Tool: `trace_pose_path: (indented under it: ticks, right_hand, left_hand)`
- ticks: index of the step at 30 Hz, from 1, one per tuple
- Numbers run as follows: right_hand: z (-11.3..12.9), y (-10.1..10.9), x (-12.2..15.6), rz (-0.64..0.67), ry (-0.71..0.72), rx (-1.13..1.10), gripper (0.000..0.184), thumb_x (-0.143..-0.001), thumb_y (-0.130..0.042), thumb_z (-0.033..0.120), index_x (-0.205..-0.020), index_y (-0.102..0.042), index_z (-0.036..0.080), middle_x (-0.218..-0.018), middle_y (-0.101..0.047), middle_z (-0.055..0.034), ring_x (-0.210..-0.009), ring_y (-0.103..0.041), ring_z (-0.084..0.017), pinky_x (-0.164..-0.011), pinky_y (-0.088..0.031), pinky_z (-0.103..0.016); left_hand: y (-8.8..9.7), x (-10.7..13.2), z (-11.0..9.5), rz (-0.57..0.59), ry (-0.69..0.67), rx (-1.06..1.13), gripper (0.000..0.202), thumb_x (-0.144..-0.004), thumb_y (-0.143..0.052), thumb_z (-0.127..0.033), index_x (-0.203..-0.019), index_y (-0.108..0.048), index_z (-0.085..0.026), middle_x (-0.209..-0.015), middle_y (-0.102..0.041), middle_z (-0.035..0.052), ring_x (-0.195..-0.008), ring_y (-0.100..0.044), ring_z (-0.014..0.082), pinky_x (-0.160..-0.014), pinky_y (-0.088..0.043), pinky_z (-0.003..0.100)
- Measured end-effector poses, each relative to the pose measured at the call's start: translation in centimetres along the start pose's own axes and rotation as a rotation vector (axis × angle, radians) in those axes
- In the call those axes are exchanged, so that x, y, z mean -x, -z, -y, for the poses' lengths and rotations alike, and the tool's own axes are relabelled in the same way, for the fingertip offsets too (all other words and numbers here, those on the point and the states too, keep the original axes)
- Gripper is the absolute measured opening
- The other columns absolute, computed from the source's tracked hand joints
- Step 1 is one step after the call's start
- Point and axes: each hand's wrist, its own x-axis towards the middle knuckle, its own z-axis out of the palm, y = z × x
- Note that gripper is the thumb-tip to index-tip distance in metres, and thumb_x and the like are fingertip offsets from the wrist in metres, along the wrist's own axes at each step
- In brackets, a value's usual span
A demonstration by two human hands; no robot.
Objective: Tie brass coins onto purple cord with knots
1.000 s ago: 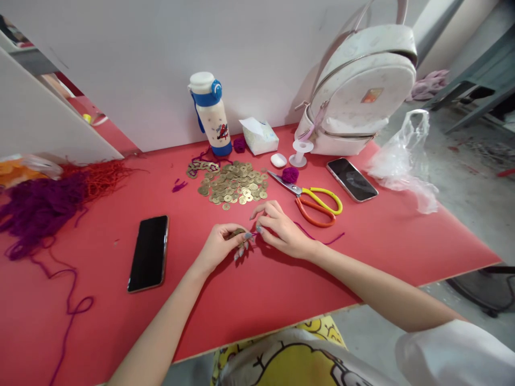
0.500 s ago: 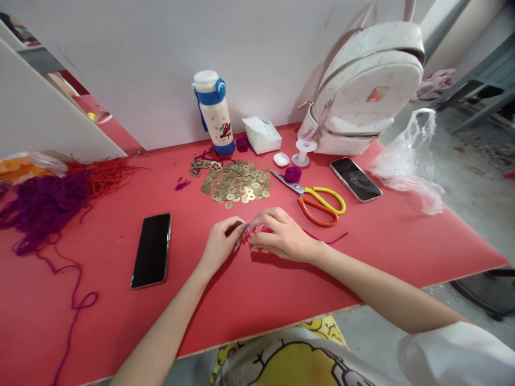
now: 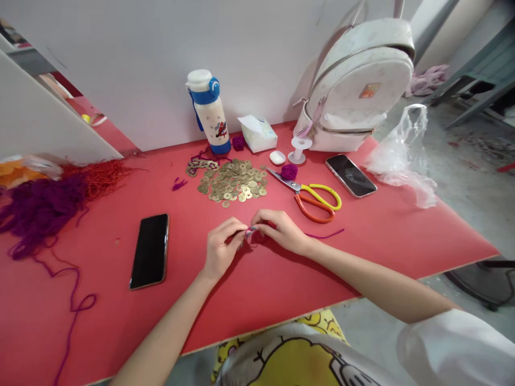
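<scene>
My left hand [image 3: 222, 246] is pinched at the fingertips on a length of purple yarn [image 3: 326, 235]. Close against it, my right hand [image 3: 280, 231] pinches the same yarn between thumb and forefinger. A small loop shows where the fingertips meet, and the yarn's loose tail lies out to the right on the table. The fingers hide whether a coin is on the yarn. Just beyond the hands spreads a pile of brass coins with holes [image 3: 233, 181]; a strip of coins threaded together [image 3: 201, 166] lies at its left edge.
Scissors [image 3: 317, 201] lie open right of the coins, by a purple yarn ball [image 3: 288, 171]. Phones lie left [image 3: 149, 252] and right [image 3: 351, 175]. Behind stand a bottle [image 3: 211, 118], tissue pack [image 3: 258, 135], white spool [image 3: 300, 150] and backpack [image 3: 358, 91]. Tangled purple yarn [image 3: 44, 206] lies far left.
My right hand's fingers, spread a moment ago, have closed into a pinch at the left fingertips. The view has shifted slightly.
</scene>
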Motion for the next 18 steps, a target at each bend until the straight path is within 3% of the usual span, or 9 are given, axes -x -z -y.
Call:
trace_pose_path:
  ticks: [4, 11, 14, 16, 18]
  right_hand:
    - [0.57, -0.14, 0.09, 0.089, 0.034, -0.017, 0.014, -0.095, -0.054, 0.021, -0.085, -0.063, 0.018, -0.073, -0.063, 0.0005, -0.067, -0.058, -0.012, -0.069, -0.044, -0.022]
    - [0.25, -0.63, 0.32, 0.121, -0.061, -0.099, 0.013, -0.094, -0.057, 0.020, -0.082, -0.062, 0.018, -0.066, -0.063, 0.0028, -0.061, -0.059, -0.010, -0.066, -0.045, -0.021]
    - [-0.01, -0.85, 0.36, -0.025, -0.018, -0.055, 0.010, -0.086, -0.068, 0.026, -0.089, -0.062, 0.019, -0.085, -0.066, -0.0019, -0.078, -0.061, -0.015, -0.075, -0.048, -0.026]
    - [0.01, -0.76, 0.33, -0.165, 0.041, -0.086, 0.029, -0.079, -0.077, 0.033, -0.100, -0.061, 0.020, -0.099, -0.064, -0.0049, -0.088, -0.060, -0.017, -0.080, -0.049, -0.029]
    - [0.15, -0.43, 0.24, -0.206, 0.077, -0.195, 0.034, -0.079, -0.076, 0.042, -0.102, -0.063, 0.021, -0.097, -0.062, -0.0046, -0.084, -0.058, -0.017, -0.078, -0.049, -0.030]
  left_hand:
    - [-0.16, 0.00, -0.40, -0.150, 0.029, -0.025, 0.021, -0.092, -0.061, -0.027, -0.073, -0.067, -0.018, -0.068, -0.062, 0.0008, -0.063, -0.057, 0.0123, -0.060, -0.044, 0.022]
    - [-0.76, 0.06, -0.61, -0.192, 0.141, 0.135, 0.014, -0.086, -0.067, -0.022, -0.073, -0.072, -0.019, -0.070, -0.067, 0.0007, -0.064, -0.060, 0.0119, -0.060, -0.047, 0.021]
    - [-0.74, -0.07, -0.37, -0.186, 0.212, 0.202, 0.015, -0.083, -0.069, -0.023, -0.069, -0.071, -0.018, -0.065, -0.063, -0.0003, -0.057, -0.055, 0.0107, -0.054, -0.043, 0.021]
    - [-0.67, -0.15, -0.21, -0.178, 0.254, 0.217, 0.015, -0.081, -0.069, -0.023, -0.068, -0.072, -0.018, -0.062, -0.060, -0.0008, -0.052, -0.052, 0.0095, -0.049, -0.040, 0.021]
    - [-0.60, -0.21, -0.08, -0.157, 0.274, 0.225, 0.015, -0.080, -0.069, -0.021, -0.066, -0.072, -0.018, -0.061, -0.058, -0.0009, -0.050, -0.050, 0.0089, -0.047, -0.039, 0.021]
